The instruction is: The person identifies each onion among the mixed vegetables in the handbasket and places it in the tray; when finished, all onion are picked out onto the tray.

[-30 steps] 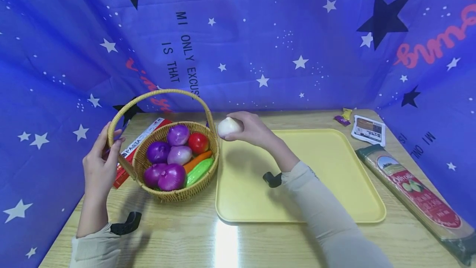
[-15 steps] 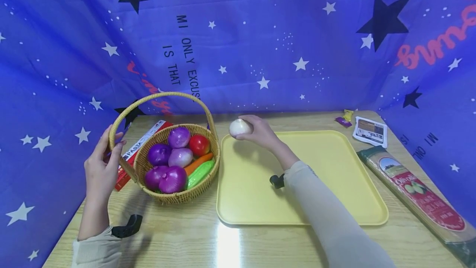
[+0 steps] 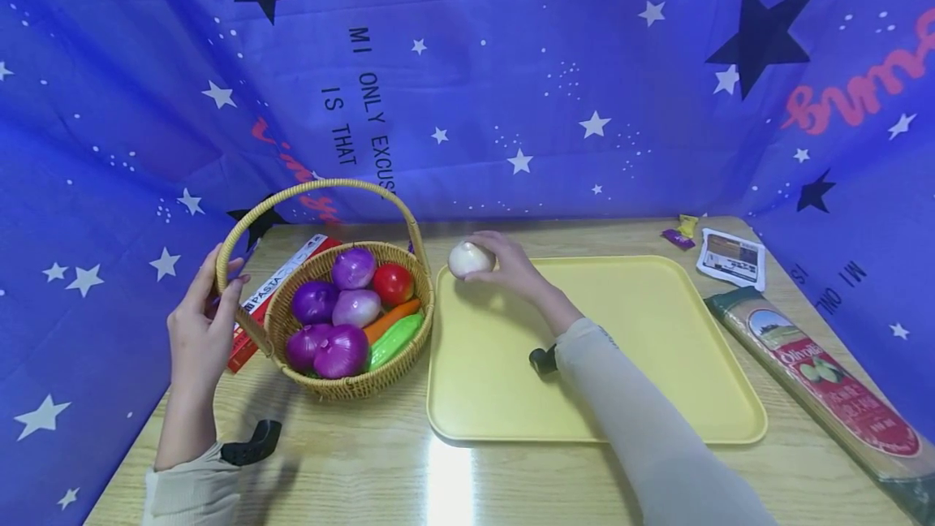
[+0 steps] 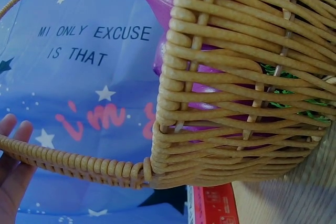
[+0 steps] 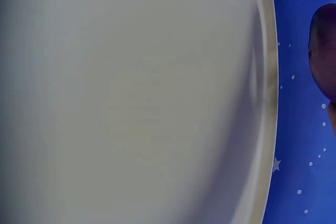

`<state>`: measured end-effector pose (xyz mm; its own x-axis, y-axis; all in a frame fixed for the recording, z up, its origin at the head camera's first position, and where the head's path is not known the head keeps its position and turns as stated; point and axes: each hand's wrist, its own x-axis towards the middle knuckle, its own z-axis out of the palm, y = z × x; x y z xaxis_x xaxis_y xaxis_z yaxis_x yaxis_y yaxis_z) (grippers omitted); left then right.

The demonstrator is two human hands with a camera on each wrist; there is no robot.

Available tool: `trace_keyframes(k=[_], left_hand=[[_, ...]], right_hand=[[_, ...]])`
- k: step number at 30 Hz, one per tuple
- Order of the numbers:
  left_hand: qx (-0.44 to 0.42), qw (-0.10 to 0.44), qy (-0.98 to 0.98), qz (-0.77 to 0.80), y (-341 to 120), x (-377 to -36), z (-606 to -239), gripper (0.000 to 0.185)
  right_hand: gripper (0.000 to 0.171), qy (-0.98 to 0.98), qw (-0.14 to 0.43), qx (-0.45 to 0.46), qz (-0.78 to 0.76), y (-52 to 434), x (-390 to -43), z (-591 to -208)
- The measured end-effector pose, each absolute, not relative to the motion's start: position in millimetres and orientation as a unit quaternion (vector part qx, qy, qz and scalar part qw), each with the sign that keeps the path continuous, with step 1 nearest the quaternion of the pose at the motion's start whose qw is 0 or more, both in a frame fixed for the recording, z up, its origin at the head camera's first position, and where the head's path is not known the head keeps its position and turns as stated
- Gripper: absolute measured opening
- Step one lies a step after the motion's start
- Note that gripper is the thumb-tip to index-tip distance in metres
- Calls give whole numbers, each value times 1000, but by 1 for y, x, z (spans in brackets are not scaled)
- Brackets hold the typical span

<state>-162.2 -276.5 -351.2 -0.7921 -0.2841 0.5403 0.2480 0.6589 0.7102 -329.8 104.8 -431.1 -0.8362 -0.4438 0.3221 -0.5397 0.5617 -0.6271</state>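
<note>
My left hand (image 3: 200,327) grips the left side of the arched handle (image 3: 319,183) of a wicker basket (image 3: 354,386); in the left wrist view the fingers (image 4: 21,139) curl round the handle. Purple onions (image 3: 341,351), a red tomato (image 3: 393,283), a carrot (image 3: 392,319) and a green ridged vegetable (image 3: 397,341) lie inside the basket. To the right of the basket, my right hand (image 3: 513,270) holds a white onion (image 3: 467,260) between thumb and fingers at the far left corner of a yellow tray (image 3: 584,364). Whether the onion touches the tray I cannot tell.
A red pasta box (image 3: 252,331) lies behind and left of the basket. Beyond the tray's right edge are a long spaghetti pack (image 3: 825,380), a white packet (image 3: 732,258) and small wrapped sweets (image 3: 681,234). Starry blue cloth (image 3: 511,88) walls the back and sides.
My right hand has carried the white onion rightwards, from beside the basket's rim to the tray's far left corner, and slightly down. The left hand keeps its hold on the handle.
</note>
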Motion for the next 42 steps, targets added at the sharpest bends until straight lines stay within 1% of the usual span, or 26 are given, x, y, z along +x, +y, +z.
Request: trace_keyframes(k=[3, 12, 17, 34, 42], left_hand=[[11, 324, -851, -413, -276, -162, -351, 48], [15, 323, -852, -411, -276, -162, -351, 48], [12, 324, -851, -413, -276, -162, -351, 48], [8, 331, -845, -419, -276, -163, -352, 48], [9, 328, -849, -414, -277, -163, -352, 48]], right_hand=[[70, -878, 54, 280, 385, 105, -331, -435], [71, -874, -19, 287, 391, 109, -336, -452], [71, -872, -45, 284, 395, 112, -335, -456], [75, -872, -83, 285, 389, 118, -332, -451], [80, -874, -84, 276, 390, 121, -331, -450]])
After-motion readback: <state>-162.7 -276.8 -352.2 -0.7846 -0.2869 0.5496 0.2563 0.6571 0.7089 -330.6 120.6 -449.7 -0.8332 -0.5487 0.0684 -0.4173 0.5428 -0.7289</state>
